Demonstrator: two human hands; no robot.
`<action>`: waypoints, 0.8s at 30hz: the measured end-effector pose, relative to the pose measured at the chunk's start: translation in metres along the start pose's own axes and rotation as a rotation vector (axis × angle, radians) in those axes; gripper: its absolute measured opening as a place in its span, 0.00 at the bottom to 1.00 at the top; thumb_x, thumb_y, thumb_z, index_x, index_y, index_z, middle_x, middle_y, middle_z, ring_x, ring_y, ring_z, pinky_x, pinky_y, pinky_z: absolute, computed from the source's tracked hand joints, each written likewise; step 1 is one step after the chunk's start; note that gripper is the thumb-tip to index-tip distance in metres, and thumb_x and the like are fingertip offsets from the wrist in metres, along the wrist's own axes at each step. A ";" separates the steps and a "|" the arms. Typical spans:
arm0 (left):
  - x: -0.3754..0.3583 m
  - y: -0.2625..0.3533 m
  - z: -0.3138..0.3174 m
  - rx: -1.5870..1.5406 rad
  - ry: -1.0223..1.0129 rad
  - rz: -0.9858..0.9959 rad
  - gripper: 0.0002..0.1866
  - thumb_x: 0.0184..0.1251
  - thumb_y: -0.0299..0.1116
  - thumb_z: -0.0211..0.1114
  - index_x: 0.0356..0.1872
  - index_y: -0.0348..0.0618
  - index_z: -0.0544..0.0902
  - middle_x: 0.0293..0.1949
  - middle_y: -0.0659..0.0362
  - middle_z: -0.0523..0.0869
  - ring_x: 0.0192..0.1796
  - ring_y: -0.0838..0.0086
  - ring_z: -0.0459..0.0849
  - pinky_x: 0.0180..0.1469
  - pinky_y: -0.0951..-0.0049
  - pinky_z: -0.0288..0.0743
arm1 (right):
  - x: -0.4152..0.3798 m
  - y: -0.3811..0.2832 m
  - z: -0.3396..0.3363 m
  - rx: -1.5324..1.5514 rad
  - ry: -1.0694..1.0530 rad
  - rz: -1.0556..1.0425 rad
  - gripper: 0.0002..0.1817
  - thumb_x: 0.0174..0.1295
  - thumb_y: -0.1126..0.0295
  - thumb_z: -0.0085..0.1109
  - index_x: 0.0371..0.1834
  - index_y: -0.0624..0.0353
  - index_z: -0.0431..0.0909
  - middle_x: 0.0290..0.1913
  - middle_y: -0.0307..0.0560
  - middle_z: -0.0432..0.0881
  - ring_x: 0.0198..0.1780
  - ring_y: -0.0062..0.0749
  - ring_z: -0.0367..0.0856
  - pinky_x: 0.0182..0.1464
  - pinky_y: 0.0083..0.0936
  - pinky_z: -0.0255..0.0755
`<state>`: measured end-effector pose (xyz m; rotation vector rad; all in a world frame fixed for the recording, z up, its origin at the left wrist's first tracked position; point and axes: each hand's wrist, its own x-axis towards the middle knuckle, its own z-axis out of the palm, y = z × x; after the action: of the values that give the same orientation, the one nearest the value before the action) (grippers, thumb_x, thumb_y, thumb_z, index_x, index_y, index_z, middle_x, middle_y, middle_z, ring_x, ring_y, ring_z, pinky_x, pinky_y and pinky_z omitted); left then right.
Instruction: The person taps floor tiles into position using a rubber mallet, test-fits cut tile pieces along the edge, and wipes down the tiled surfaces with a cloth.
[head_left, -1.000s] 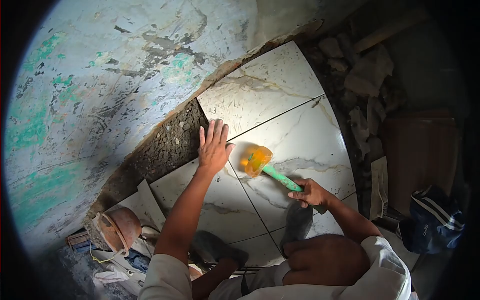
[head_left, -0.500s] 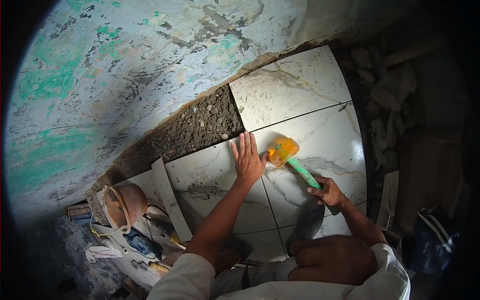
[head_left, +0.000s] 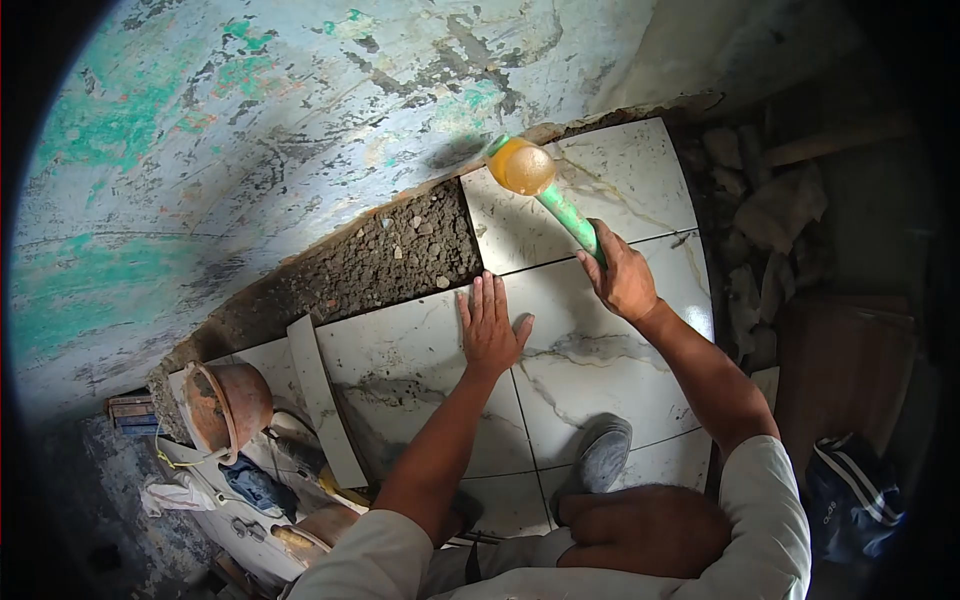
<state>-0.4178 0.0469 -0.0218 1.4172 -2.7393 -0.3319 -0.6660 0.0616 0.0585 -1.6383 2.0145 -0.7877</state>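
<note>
My left hand (head_left: pixel 490 330) lies flat with fingers spread on a white marbled floor tile (head_left: pixel 400 400), its fingertips by the tile's edge where the seams meet. My right hand (head_left: pixel 622 272) grips the green handle of a mallet (head_left: pixel 523 167) with a yellowish-orange head. The mallet head is raised over another marbled tile (head_left: pixel 630 180) beside the wall. Next to that tile is a strip of rough, pebbly mortar bed (head_left: pixel 400 245), uncovered between the tiles and the wall.
A peeling blue-green wall (head_left: pixel 250 130) runs along the far side. At left are a dirty bucket (head_left: pixel 230 405), a narrow pale strip (head_left: pixel 325 400) and assorted tools. Broken rubble (head_left: pixel 785 215) lies at right, near a dark striped bag (head_left: pixel 850 495). My shoe (head_left: pixel 604 452) rests on the tiles.
My right hand has lifted the mallet up and away from the tile near my left hand, toward the wall-side tile. My left hand stays pressed on its tile. The view has shifted slightly.
</note>
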 end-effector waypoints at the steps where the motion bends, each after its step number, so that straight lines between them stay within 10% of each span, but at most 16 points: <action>1: 0.000 0.000 0.000 -0.011 0.006 0.005 0.45 0.66 0.56 0.57 0.72 0.30 0.56 0.75 0.43 0.56 0.78 0.54 0.49 0.76 0.43 0.37 | 0.002 0.007 0.015 0.024 -0.007 0.020 0.25 0.67 0.60 0.56 0.62 0.63 0.67 0.40 0.63 0.83 0.37 0.60 0.83 0.39 0.46 0.78; 16: 0.001 0.001 -0.004 -0.064 0.022 -0.011 0.45 0.62 0.55 0.61 0.71 0.30 0.59 0.74 0.43 0.58 0.77 0.53 0.52 0.75 0.43 0.40 | 0.022 -0.016 0.026 -0.119 -0.312 0.279 0.27 0.71 0.57 0.50 0.65 0.67 0.65 0.40 0.68 0.82 0.39 0.61 0.83 0.42 0.48 0.78; 24: 0.001 0.000 -0.003 -0.075 0.017 -0.024 0.46 0.62 0.55 0.61 0.72 0.30 0.59 0.74 0.43 0.59 0.77 0.54 0.53 0.75 0.43 0.40 | -0.007 -0.021 0.030 0.041 0.051 0.178 0.27 0.68 0.64 0.57 0.65 0.66 0.64 0.38 0.68 0.82 0.37 0.64 0.82 0.38 0.46 0.78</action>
<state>-0.4177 0.0456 -0.0187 1.4290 -2.6680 -0.4176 -0.6294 0.0609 0.0500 -1.4065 2.1297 -0.8069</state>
